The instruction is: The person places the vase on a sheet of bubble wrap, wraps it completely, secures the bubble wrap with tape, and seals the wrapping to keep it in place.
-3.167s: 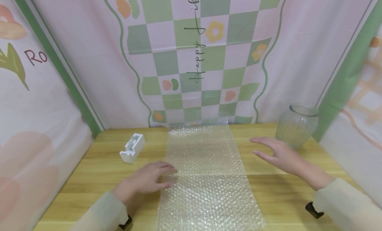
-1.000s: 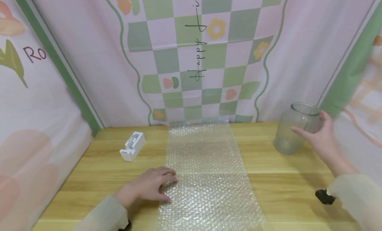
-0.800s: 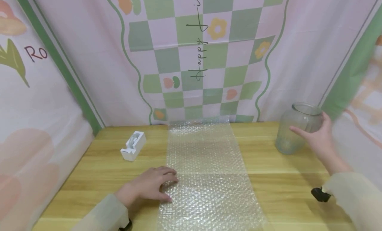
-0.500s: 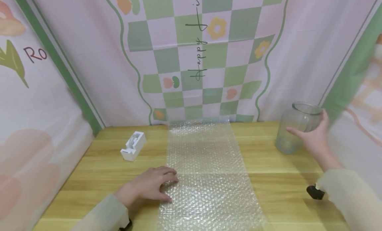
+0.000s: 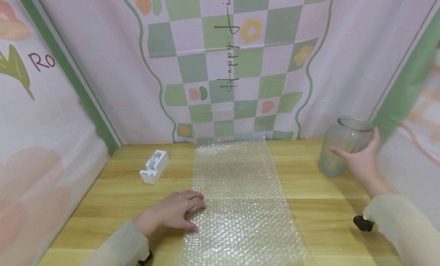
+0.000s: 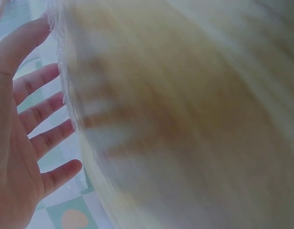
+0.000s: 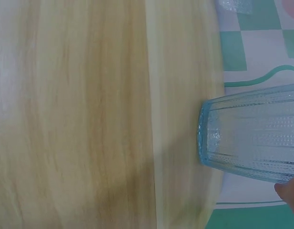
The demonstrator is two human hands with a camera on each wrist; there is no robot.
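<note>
Right side of the head frame, mid-height: ribbed clear glass jar (image 5: pixel 338 134), mouth up. Right hand (image 5: pixel 365 164) gripping it, fingers clamped round the right flank, thumb laid across the near face. Base at the back right of the wooden desk (image 5: pixel 103 208); cannot tell whether touching or just above. In the right wrist view, jar at the right edge, only a bit of the gripping hand showing at lower right.

Lower left of centre: left hand (image 5: pixel 172 210), fingers apart and slightly bent, tips over the left edge of the bubble wrap (image 5: pixel 237 182). Wrap spread lengthwise down the middle of the frame, far end up near the patterned backdrop (image 5: pixel 240 63), near end running out at the bottom. In the left wrist view, palm and parted fingers at left, much of the rest blurred.

Centre left, beyond the left hand: small white tape dispenser (image 5: pixel 154 167), well apart from the jar. Pale sleeves (image 5: pixel 400 220) at both lower corners.
</note>
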